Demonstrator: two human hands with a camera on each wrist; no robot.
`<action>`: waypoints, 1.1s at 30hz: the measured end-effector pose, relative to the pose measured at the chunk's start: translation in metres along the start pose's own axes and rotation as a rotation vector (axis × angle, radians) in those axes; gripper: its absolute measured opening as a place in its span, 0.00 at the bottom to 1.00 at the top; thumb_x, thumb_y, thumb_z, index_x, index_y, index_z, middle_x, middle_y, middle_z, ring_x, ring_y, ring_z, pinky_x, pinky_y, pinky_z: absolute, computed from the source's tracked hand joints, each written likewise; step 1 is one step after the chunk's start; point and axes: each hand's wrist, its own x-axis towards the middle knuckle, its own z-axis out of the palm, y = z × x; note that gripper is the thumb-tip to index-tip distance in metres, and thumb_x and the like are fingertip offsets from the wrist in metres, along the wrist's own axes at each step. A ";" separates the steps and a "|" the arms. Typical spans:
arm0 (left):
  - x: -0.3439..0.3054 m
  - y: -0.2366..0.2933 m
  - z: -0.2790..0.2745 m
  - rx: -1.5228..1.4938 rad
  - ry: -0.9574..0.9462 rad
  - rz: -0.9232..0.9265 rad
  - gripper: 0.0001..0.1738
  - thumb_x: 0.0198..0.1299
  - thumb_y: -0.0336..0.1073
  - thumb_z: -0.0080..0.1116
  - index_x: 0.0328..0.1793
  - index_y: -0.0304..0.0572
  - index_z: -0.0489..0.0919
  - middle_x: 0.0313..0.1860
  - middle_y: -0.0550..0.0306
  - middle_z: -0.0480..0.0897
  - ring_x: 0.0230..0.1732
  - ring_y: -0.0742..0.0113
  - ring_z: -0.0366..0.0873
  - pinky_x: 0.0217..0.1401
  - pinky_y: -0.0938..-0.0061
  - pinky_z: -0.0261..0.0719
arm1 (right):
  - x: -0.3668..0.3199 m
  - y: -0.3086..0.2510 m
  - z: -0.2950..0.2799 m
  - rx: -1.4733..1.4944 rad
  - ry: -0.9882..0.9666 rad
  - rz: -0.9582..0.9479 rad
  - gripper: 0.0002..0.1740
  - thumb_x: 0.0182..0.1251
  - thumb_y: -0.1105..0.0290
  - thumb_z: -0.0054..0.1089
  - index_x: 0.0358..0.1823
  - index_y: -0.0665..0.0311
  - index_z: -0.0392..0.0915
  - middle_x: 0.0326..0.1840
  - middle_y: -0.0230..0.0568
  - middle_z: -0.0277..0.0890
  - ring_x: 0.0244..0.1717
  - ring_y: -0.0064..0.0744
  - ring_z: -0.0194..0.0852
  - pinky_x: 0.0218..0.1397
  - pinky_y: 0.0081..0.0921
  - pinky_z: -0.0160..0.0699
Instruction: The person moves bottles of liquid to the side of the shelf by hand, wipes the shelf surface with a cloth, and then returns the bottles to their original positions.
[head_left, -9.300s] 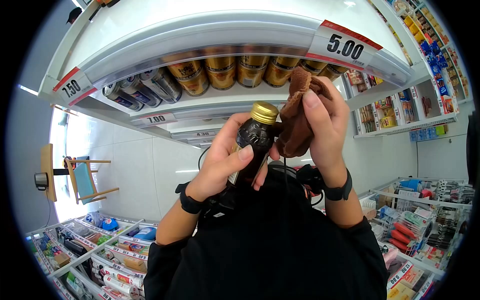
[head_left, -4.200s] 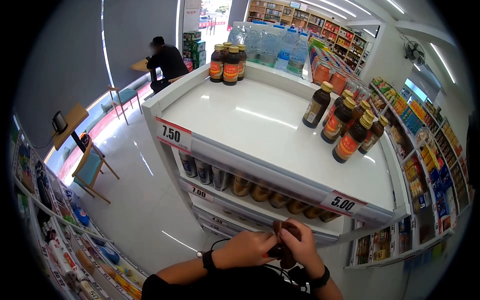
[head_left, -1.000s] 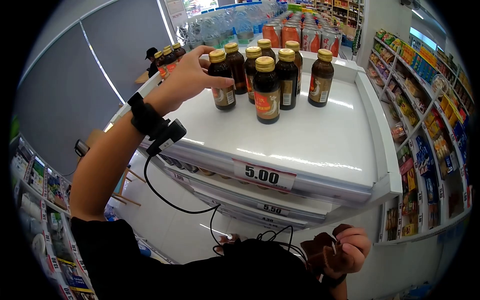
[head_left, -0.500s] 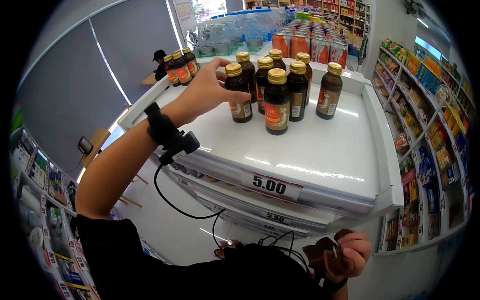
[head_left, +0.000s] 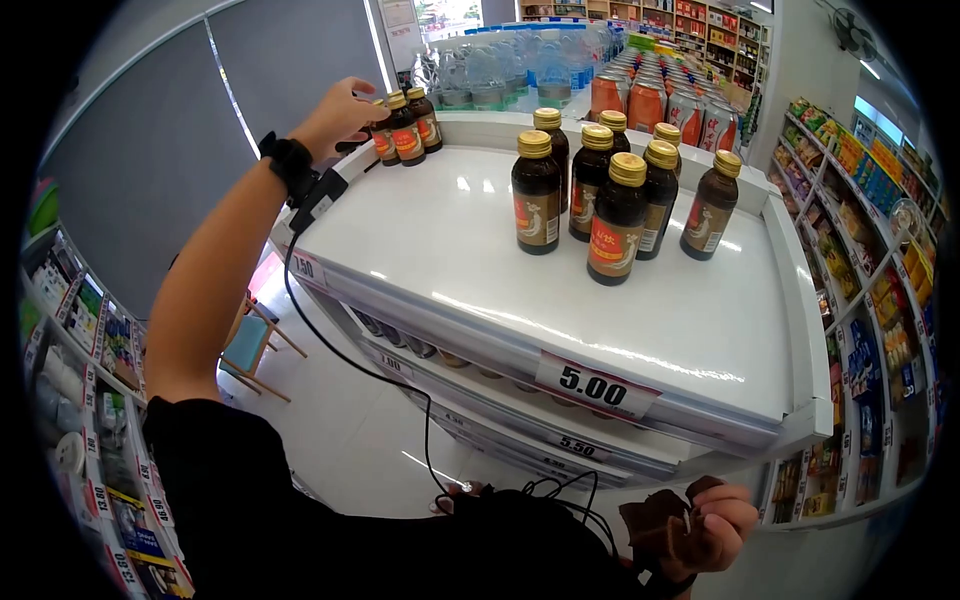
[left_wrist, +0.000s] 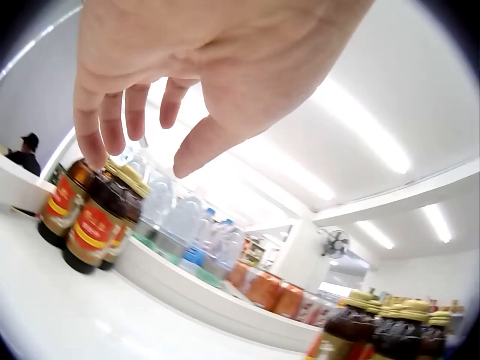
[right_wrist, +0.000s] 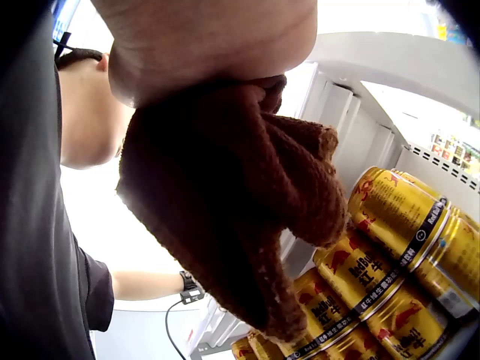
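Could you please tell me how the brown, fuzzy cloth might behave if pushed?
The brown, fuzzy cloth would probably crumple, since it bunches in soft folds. Its nap may drag rather than slip. It looks light, held by the right hand alone.

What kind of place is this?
It looks like a shop, probably a small supermarket or convenience store: a price tag reads 5.00, drink cans stand in rows, and packaged goods line the right side.

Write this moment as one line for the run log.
left hand: by left bottles, contact unclear | right hand: holds cloth | other bottles: upright on shelf
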 end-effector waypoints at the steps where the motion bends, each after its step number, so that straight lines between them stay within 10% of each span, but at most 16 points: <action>1: 0.012 -0.009 -0.002 0.001 0.004 0.002 0.33 0.57 0.32 0.66 0.68 0.35 0.66 0.60 0.46 0.75 0.56 0.60 0.76 0.56 0.66 0.81 | 0.000 -0.002 0.002 0.002 0.003 -0.003 0.14 0.68 0.61 0.57 0.46 0.63 0.70 0.34 0.43 0.64 0.30 0.37 0.67 0.26 0.32 0.74; 14: 0.076 -0.061 0.012 -0.017 -0.205 -0.195 0.44 0.48 0.27 0.72 0.73 0.39 0.63 0.67 0.50 0.71 0.67 0.56 0.69 0.68 0.53 0.68 | -0.010 -0.010 0.018 -0.091 0.041 -0.005 0.20 0.65 0.56 0.58 0.46 0.65 0.70 0.32 0.46 0.65 0.28 0.37 0.66 0.26 0.31 0.68; 17: 0.076 -0.064 0.017 -0.075 -0.239 -0.130 0.26 0.48 0.29 0.72 0.54 0.43 0.74 0.38 0.61 0.74 0.41 0.68 0.72 0.50 0.59 0.75 | -0.009 -0.016 0.019 -0.119 0.003 0.026 0.18 0.64 0.59 0.59 0.46 0.64 0.70 0.32 0.45 0.65 0.28 0.37 0.65 0.27 0.31 0.67; 20: 0.081 -0.065 0.018 -0.062 -0.346 -0.152 0.33 0.50 0.29 0.73 0.63 0.45 0.71 0.52 0.58 0.76 0.52 0.66 0.70 0.47 0.66 0.70 | -0.005 -0.023 0.023 -0.181 -0.024 0.060 0.16 0.63 0.64 0.61 0.46 0.62 0.70 0.32 0.44 0.65 0.28 0.37 0.64 0.27 0.31 0.67; 28: 0.082 -0.072 0.019 -0.090 -0.268 -0.108 0.19 0.51 0.29 0.72 0.48 0.43 0.78 0.34 0.62 0.76 0.35 0.72 0.71 0.35 0.73 0.69 | -0.001 -0.023 0.031 -0.214 -0.031 0.066 0.15 0.61 0.66 0.63 0.44 0.61 0.69 0.32 0.43 0.65 0.28 0.37 0.64 0.25 0.32 0.71; 33: 0.074 -0.073 0.013 -0.009 -0.188 -0.093 0.19 0.51 0.32 0.73 0.48 0.38 0.78 0.39 0.58 0.79 0.41 0.67 0.76 0.38 0.67 0.76 | 0.002 -0.019 0.027 -0.146 -0.062 0.073 0.15 0.60 0.66 0.64 0.43 0.61 0.69 0.32 0.43 0.65 0.27 0.36 0.65 0.26 0.32 0.71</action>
